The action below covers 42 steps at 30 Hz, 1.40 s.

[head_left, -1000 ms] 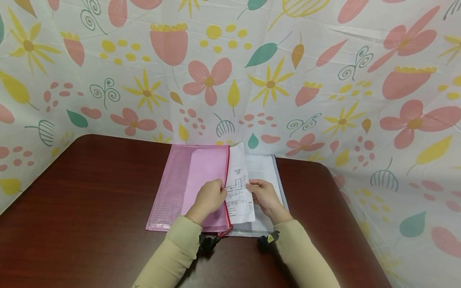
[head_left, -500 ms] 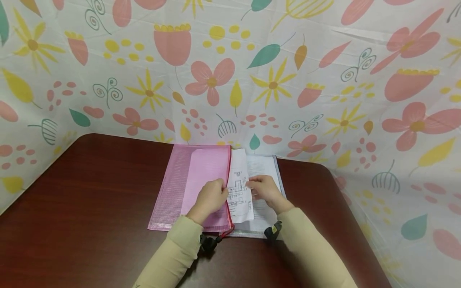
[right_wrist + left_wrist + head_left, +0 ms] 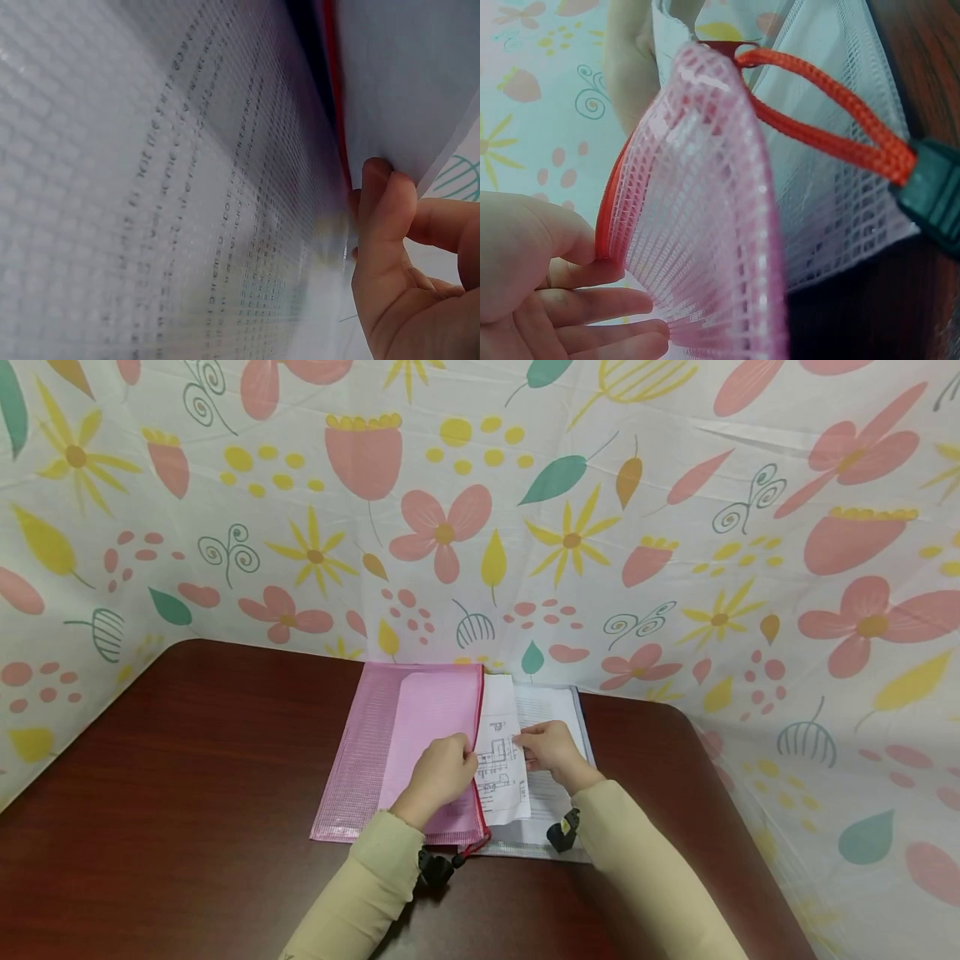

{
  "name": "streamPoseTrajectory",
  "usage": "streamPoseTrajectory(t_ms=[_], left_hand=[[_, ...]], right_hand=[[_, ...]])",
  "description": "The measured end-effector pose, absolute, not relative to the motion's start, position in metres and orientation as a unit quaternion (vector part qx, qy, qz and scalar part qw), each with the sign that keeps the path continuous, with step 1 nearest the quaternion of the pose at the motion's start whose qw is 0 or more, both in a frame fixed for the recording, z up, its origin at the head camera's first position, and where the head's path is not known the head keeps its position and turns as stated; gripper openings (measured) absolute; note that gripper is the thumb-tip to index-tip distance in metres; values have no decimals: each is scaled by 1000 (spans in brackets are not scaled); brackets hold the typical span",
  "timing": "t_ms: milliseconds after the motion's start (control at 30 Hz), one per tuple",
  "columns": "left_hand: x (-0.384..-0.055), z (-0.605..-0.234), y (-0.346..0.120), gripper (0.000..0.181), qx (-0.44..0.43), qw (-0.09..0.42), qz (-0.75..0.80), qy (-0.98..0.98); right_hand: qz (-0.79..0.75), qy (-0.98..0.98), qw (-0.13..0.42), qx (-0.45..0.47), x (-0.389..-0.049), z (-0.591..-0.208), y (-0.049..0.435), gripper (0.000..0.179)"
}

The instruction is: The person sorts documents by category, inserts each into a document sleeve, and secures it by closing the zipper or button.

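A pink mesh zipper pouch [image 3: 348,760] lies on the table with its red-zippered edge facing right. My left hand [image 3: 441,770] pinches that edge between thumb and forefinger; in the left wrist view the red zipper [image 3: 611,202] is between them and the mesh lifts. A white paper [image 3: 504,793] with printed drawings lies partly inside the pouch, its right part sticking out. My right hand [image 3: 553,750] pinches the paper's right edge, and the right wrist view shows the sheet [image 3: 405,82] between thumb and fingers. Beneath it lies a grey-edged clear mesh pouch [image 3: 555,702] with printed sheets inside.
Dark brown table [image 3: 210,793] carries both pouches near its back edge. Behind it hangs a flower-patterned cloth [image 3: 450,460]. A red cord [image 3: 825,97] with a black clip hangs from the pink pouch's zipper end.
The paper's top edge has come down level with the pouch's top, and the sheet lies straighter. My right hand has shifted slightly up; my left keeps its pinch on the zipper edge.
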<state>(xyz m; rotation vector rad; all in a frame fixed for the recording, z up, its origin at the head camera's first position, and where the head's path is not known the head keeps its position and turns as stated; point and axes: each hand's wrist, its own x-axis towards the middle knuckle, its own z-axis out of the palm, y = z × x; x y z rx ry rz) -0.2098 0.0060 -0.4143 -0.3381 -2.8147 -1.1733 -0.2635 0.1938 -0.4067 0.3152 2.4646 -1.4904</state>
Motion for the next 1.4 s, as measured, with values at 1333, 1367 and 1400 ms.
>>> streamPoseTrajectory(t_ms=[1333, 1367, 1400], left_hand=[[-212, -413, 6, 14, -122, 45, -375, -918], [-212, -413, 6, 14, -122, 45, -376, -918], [-212, -413, 5, 14, -122, 44, -377, -917]], right_hand=[[-573, 807, 113, 83, -264, -411, 170, 29], [-573, 807, 114, 84, -264, -412, 170, 29], [-573, 807, 114, 85, -264, -412, 169, 29]])
